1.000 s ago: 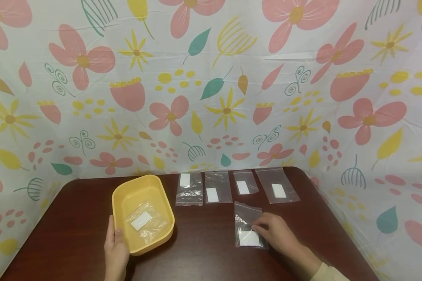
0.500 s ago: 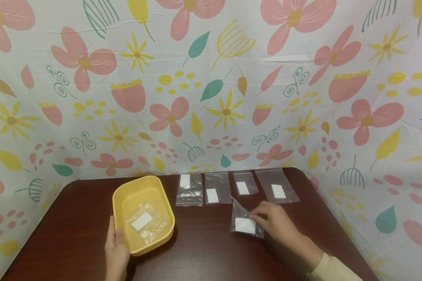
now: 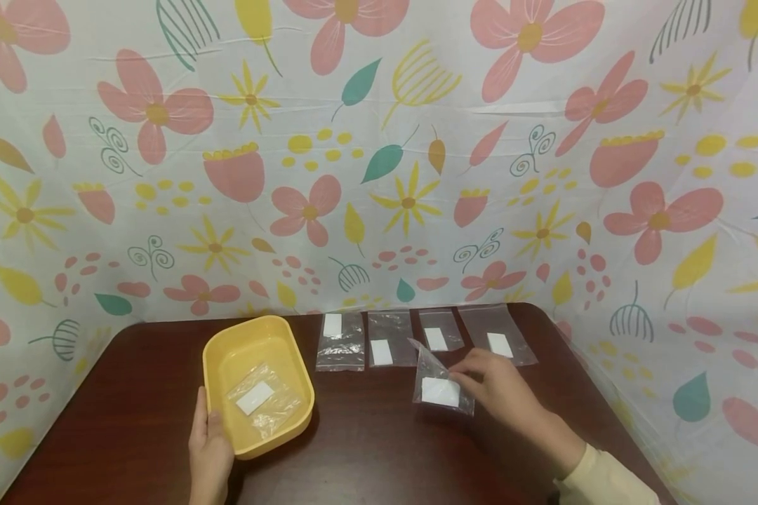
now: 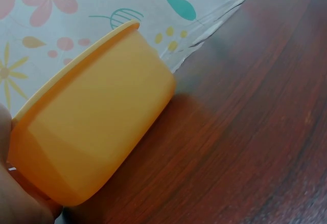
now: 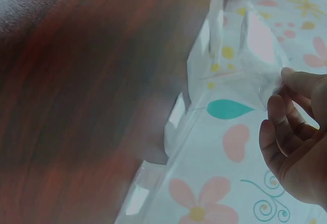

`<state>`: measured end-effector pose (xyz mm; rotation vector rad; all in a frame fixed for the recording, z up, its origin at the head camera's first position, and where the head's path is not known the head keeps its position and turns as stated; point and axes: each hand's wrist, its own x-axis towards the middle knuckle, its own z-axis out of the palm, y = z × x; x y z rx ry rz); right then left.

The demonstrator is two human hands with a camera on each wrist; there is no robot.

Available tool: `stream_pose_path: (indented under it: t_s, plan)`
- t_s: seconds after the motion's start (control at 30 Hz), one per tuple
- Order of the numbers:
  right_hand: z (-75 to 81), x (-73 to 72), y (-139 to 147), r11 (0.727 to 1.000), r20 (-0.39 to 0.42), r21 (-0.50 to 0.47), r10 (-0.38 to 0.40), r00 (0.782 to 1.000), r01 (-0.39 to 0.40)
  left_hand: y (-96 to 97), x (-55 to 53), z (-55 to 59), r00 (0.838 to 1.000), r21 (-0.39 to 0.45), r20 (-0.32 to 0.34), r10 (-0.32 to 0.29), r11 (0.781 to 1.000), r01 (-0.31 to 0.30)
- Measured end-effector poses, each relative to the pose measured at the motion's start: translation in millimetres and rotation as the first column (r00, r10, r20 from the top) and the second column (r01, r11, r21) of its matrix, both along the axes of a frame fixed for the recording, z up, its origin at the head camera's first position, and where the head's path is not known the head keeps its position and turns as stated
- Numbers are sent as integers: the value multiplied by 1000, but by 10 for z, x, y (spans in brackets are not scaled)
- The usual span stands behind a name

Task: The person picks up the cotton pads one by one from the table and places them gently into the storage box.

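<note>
My left hand [image 3: 210, 449] grips the near left side of a yellow plastic tub [image 3: 259, 335], thumb over its rim. A clear zip bag with a white label [image 3: 255, 398] lies inside the tub. In the left wrist view the tub's side wall [image 4: 97, 111] fills the middle. My right hand [image 3: 502, 393] pinches the edge of another clear bag [image 3: 431, 365] between thumb and fingers. That bag carries a white label and is tilted above the table, its upper corner folded. The right wrist view shows the held bag [image 5: 255, 75] at the fingertips.
Several clear bags with white labels, among them the leftmost bag [image 3: 341, 354] and the rightmost bag [image 3: 518, 333], lie in a row along the back of the dark wooden table [image 3: 354, 435]. A flowered cloth [image 3: 379, 154] hangs behind and beside the table.
The pinched bag, which lay flat on the table, has been raised and tilted, with my right hand moving up and slightly away. My left hand and the tub have stayed in place.
</note>
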<state>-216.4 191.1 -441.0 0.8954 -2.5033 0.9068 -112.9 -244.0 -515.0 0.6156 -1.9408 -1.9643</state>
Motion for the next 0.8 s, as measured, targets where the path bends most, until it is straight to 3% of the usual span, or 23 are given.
stream_pose_path:
  t_s: [0.5,0.8]
  plan:
    - [38,-33,5,999,20,27,-29,999,28,-14,3,-34,1000,-16,30,-2,1000,3]
    - [61,-89,-91,999,-43,32,-3,999,5,-7,-6,-33,1000,-43,20,16,999,-15]
